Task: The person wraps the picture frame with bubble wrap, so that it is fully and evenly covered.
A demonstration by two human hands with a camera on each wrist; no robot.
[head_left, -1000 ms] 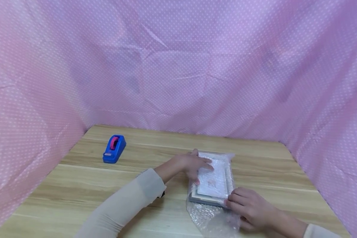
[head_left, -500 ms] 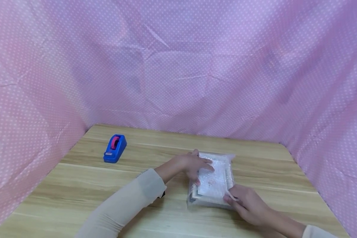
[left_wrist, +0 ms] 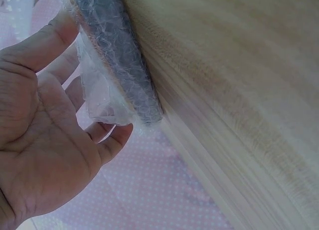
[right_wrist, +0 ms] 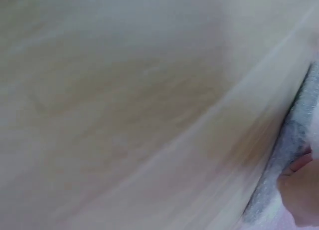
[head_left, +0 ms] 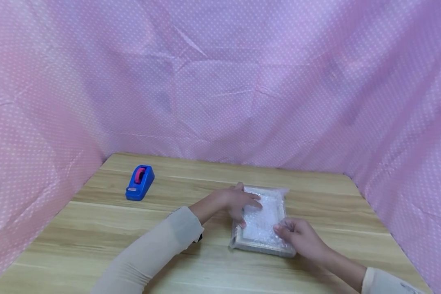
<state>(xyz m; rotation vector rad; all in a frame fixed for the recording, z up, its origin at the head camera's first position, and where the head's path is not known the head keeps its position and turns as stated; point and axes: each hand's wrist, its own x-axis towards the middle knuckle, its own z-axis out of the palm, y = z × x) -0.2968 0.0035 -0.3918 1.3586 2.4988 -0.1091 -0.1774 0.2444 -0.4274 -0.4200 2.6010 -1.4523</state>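
Left hand rested on bubble wrap, fingers spread apart. Right hand pinched the bubble wrap between thumb and fingers. Frame lay inside it, under the left fingertips. Tape dispenser stood well left of all fingers.

Soft, even light fills the head view, where the pink cloth looks palest toward the upper left. Faint, soft-edged shadows lie on the counter at lower centre, and small glints dot the bubble wrap. The right wrist view is hazy and blurred; the left is sharper.
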